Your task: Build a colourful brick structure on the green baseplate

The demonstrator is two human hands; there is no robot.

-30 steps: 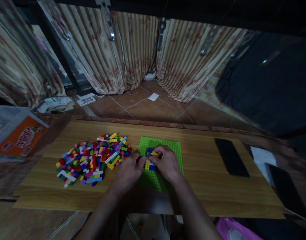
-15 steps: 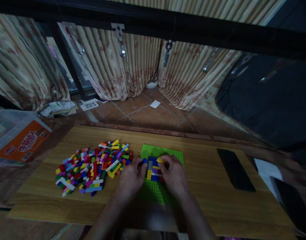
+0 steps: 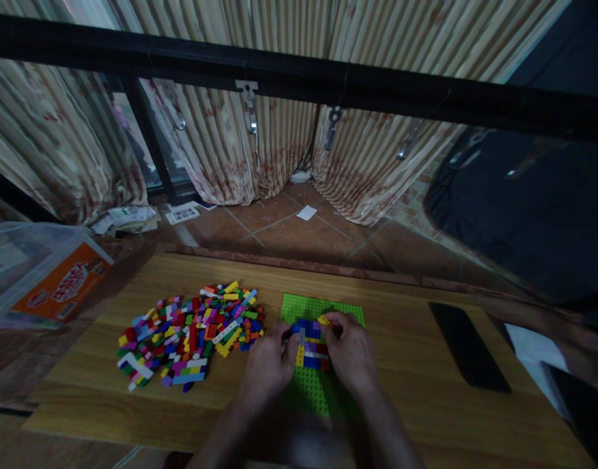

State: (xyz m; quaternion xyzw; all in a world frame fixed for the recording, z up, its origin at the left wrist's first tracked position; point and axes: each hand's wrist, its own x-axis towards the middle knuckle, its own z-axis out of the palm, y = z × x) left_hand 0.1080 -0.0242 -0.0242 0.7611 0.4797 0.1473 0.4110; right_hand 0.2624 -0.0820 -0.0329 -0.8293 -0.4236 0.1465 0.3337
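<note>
A green studded baseplate point(image 3: 311, 394) lies on the wooden table, with a compact patch of blue, yellow, grey, purple and red bricks point(image 3: 313, 346) on it. My left hand point(image 3: 270, 358) pinches a small blue brick point(image 3: 295, 327) at the patch's upper left corner. From the other side, my right hand point(image 3: 350, 352) has its fingers closed on a yellow brick point(image 3: 324, 320) at the upper right corner. The fingers of both hands hide parts of the patch's edges, and I cannot tell whether either pinched brick is pressed onto the studs.
A wide heap of loose coloured bricks point(image 3: 186, 339) spreads over the table's left half. On the right lies a dark flat slab point(image 3: 468, 345), with white paper point(image 3: 536, 348) beyond it. A clear plastic box point(image 3: 59, 273) with an orange label stands at the left.
The view has tilted, so everything sits lower and slightly further right. My left hand has brought the blue brick closer to the brick patch. The right hand still pinches the yellow brick.
</note>
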